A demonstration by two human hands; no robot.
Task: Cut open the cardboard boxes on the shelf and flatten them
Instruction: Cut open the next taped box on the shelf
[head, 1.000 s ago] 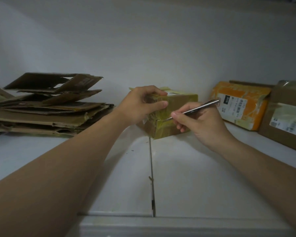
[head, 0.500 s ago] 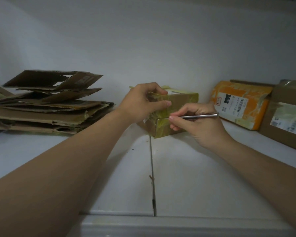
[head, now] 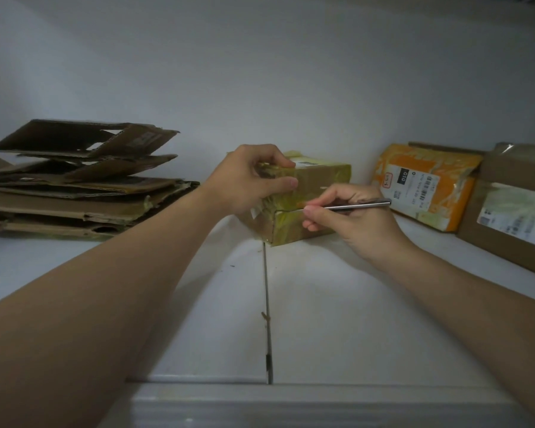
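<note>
A small cardboard box (head: pixel 320 180) wrapped in yellowish tape stands on the white shelf (head: pixel 337 319) near the back wall. My left hand (head: pixel 247 180) grips its near left top corner, thumb on the front face. My right hand (head: pixel 352 217) pinches a thin silver blade tool (head: pixel 359 206), held almost level. The tool's tip lies along the taped seam on the box's front edge. The blade tip itself is hidden by my fingers.
A stack of flattened cardboard (head: pixel 74 186) lies at the left. An orange-taped parcel (head: pixel 423 183) leans at the back right, beside a brown box (head: pixel 513 205) with a label. A seam (head: pixel 267 304) runs down the shelf's middle.
My right hand lowered the tool from a raised slant to nearly level and drew it rightward along the box's seam. My left hand kept its hold on the box.
</note>
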